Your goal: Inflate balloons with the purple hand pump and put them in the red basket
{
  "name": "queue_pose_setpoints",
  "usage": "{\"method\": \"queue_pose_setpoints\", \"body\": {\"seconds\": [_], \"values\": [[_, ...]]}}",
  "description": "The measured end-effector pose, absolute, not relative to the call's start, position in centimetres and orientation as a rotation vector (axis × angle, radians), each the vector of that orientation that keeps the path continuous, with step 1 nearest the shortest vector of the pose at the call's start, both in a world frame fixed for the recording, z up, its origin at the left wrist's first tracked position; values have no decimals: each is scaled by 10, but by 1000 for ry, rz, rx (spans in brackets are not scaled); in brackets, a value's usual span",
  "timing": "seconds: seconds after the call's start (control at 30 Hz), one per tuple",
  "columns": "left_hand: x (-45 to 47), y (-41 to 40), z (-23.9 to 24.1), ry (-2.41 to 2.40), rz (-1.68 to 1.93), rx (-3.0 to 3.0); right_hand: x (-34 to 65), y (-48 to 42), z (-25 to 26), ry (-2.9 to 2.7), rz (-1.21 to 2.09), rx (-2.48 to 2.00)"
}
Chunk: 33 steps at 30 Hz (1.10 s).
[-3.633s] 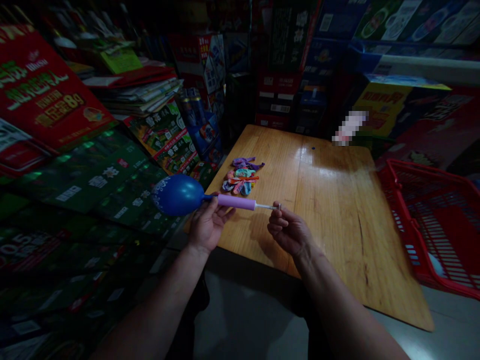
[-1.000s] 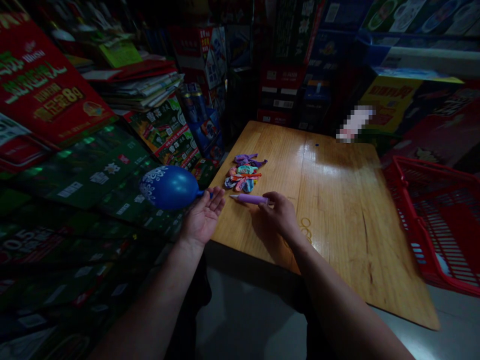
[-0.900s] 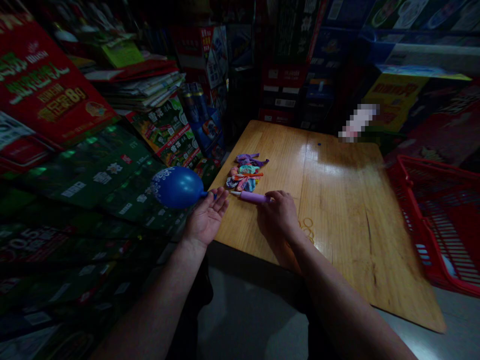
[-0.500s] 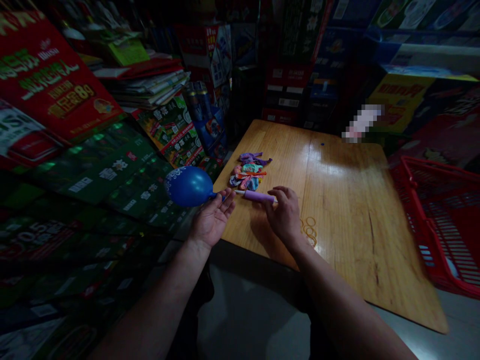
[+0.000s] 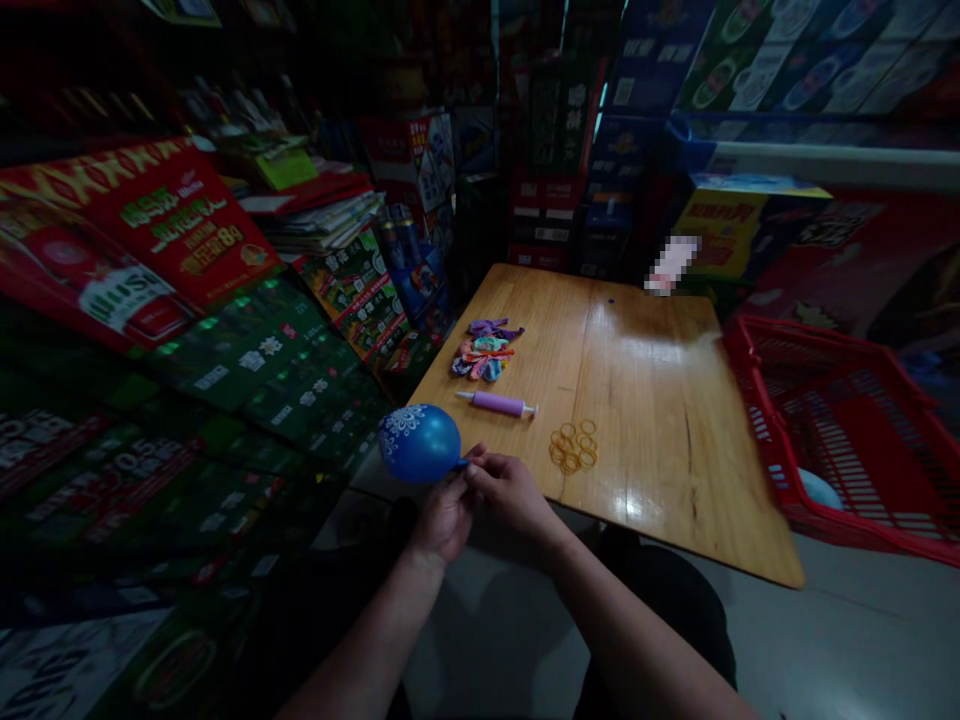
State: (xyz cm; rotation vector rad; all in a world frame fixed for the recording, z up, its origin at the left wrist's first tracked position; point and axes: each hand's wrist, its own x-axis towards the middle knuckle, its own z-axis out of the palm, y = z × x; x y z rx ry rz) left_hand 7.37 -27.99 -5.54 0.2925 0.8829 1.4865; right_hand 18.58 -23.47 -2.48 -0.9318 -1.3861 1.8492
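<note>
A blown-up blue balloon (image 5: 424,443) with a white pattern points left, its neck between my two hands. My left hand (image 5: 448,515) is closed on the neck from below. The fingers of my right hand (image 5: 510,487) pinch the neck's end from the right, touching the left fingertips. Just beyond them on the wooden table (image 5: 637,400) lies a purple balloon pump (image 5: 499,403) with a white nozzle and handle, touched by neither hand. Several limp balloons (image 5: 484,352) are heaped behind the pump. To the right of my hands is a loose cluster of yellow rubber bands (image 5: 574,447).
A red plastic basket (image 5: 780,470) stands along the table's right side. Stacked green drink cartons (image 5: 262,375) rise close on the left, with papers (image 5: 337,225) piled behind. More boxes (image 5: 547,215) line the back. A small dark blue bit (image 5: 610,301) lies on the far tabletop.
The pump has left my right hand and lies on the table, apart from the balloon. My right hand has moved left to the balloon's neck. Balloon and hands are nearer the front edge.
</note>
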Motion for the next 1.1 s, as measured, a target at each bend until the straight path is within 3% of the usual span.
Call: {"method": "queue_pose_setpoints", "body": {"seconds": [0.17,0.23,0.43,0.5,0.67,1.1], "values": [[81,-321,-51,863,1439,232,195,-278,-28,-1333,1958,-904],[78,-330,-45,855,1460,232,198,-286,-26,-1442,1839,-958],[61,-351,-25,902,1595,261,211,-249,-7,-1904,597,-1467],[59,-360,-20,909,1574,263,214,-230,-1,-2082,386,-1576],[59,-374,-15,911,1556,216,212,-206,-3,-2207,392,-1741],[45,-372,-11,915,1560,129,196,-182,-17,-1852,373,-2081]]}}
